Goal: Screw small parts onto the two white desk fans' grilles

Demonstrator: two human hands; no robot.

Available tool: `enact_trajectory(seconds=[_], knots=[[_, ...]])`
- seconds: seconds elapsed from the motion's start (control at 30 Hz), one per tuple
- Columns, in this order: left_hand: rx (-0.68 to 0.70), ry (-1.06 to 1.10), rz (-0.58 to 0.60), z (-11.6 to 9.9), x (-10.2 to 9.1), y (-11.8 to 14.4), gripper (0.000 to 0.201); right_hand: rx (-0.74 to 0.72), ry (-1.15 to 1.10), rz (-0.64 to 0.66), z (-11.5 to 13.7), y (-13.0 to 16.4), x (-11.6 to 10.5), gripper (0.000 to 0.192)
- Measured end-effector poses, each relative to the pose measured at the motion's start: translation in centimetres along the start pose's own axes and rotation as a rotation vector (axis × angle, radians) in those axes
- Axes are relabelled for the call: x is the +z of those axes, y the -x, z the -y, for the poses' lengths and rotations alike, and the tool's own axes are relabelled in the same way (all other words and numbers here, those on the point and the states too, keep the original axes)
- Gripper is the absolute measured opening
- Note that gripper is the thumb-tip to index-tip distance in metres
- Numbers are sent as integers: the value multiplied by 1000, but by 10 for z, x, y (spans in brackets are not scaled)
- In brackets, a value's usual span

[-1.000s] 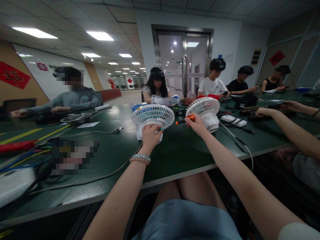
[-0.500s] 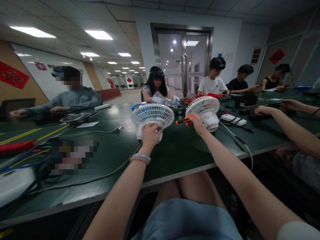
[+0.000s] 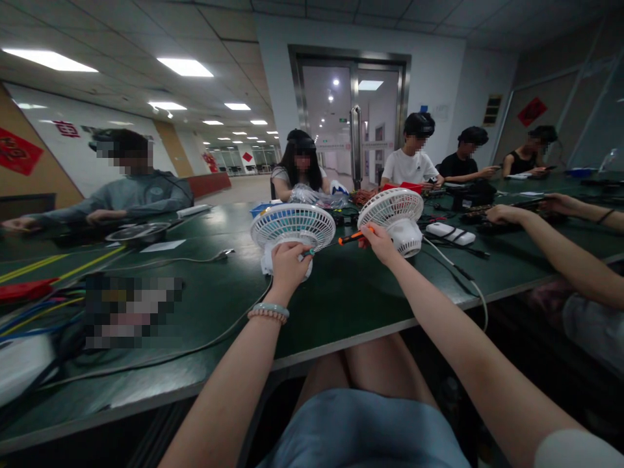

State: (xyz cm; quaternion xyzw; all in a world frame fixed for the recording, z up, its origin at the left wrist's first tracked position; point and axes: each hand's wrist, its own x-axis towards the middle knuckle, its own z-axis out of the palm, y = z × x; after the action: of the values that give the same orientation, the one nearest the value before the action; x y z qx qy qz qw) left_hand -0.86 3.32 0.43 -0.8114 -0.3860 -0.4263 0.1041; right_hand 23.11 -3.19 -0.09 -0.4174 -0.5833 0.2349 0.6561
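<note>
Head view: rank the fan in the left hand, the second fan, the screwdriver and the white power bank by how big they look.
1. Fan in the left hand
2. Second fan, close behind it and lying farther off, so unsure
3. White power bank
4. Screwdriver, of similar length, unsure

An assembly workshop: people (image 3: 412, 159) line a long green workbench (image 3: 341, 292) strewn with fans (image 3: 292, 227) and cables (image 3: 160, 354).

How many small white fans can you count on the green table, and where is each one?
2. One white fan is gripped by the left hand. The second fan stands just behind the right hand, which holds an orange-handled screwdriver. Clutter farther along the table could hide others.
</note>
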Motion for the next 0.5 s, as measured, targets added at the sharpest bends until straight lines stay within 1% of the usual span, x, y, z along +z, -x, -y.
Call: enact_trajectory(seconds=[0.1, 0.2, 0.33, 0.5], knots=[[-3, 1, 1, -1, -1, 0, 21, 4, -116, 8, -5, -3, 0, 20], [-2, 4, 6, -2, -1, 0, 20, 3, -204, 25, -11, -5, -1, 21], [-12, 1, 10, -2, -1, 1, 20, 12, -148, -5, -11, -6, -1, 22], [0, 12, 6, -2, -1, 1, 20, -63, -85, -26, -1, -1, 0, 32]])
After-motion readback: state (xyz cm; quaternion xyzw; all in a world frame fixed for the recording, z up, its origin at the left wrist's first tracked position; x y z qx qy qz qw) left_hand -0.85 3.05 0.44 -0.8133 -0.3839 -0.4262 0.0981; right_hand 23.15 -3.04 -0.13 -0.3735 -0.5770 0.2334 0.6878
